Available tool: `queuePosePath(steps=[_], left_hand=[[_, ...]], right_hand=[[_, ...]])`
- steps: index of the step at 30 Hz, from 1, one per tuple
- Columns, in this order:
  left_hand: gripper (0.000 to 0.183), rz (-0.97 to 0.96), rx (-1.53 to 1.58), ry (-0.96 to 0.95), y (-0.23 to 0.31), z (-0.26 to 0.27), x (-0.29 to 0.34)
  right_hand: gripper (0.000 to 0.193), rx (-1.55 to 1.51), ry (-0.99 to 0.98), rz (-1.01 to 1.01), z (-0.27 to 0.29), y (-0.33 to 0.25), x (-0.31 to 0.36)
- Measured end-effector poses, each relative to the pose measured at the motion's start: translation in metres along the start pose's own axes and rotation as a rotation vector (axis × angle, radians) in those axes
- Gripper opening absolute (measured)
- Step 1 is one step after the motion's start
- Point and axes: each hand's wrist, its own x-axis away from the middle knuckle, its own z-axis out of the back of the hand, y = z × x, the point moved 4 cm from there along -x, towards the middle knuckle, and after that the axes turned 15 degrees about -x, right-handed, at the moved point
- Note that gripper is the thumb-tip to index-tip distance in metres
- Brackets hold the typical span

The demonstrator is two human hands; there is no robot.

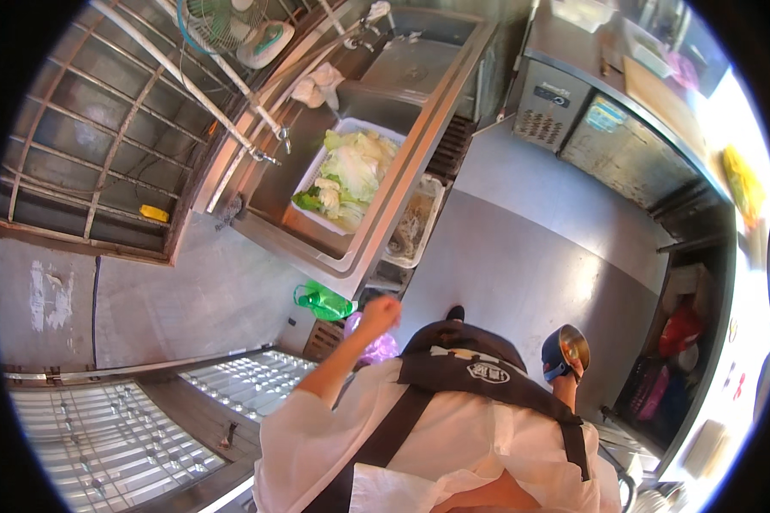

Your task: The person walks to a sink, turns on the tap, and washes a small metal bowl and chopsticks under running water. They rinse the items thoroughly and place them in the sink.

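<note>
My right hand (577, 370) is wrapped round the side of a dark blue metal pot (565, 349) with a shiny inside, held out at my right over the floor. The bottom of the pot holds something orange and pale, too small to name. My left hand (383, 315) is raised in front of me on the left, its fingers curled into a loose fist with nothing visible in them. It is nearest to a green plastic jug (323, 302) and a purple plastic bag (376, 342), just below the near end of the sink.
A white basket (301, 185) of leafy greens (358, 171) sits in the steel sink (261, 218). Behind are taps (265, 156) and a fan (222, 21). At right stands a steel counter (565, 51) with a cutting board (663, 98). Grey floor (505, 256) lies between.
</note>
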Motion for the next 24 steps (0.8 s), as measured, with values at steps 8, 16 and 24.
queuePosePath(steps=[8, 16, 24], left_hand=[[0.019, 0.098, 0.102, 0.147, 0.114, 0.054, -0.109], [0.026, 0.478, 0.284, 0.432, 0.083, 0.110, -0.121], [0.034, 0.544, 0.337, 0.698, 0.002, 0.209, -0.195]], right_hand=[[0.058, 0.132, 0.046, 0.088, -0.124, -0.055, -0.070], [0.046, 0.315, -0.031, 0.074, -0.314, -0.084, -0.157], [0.040, 0.322, -0.306, 0.103, -0.421, -0.076, -0.133]])
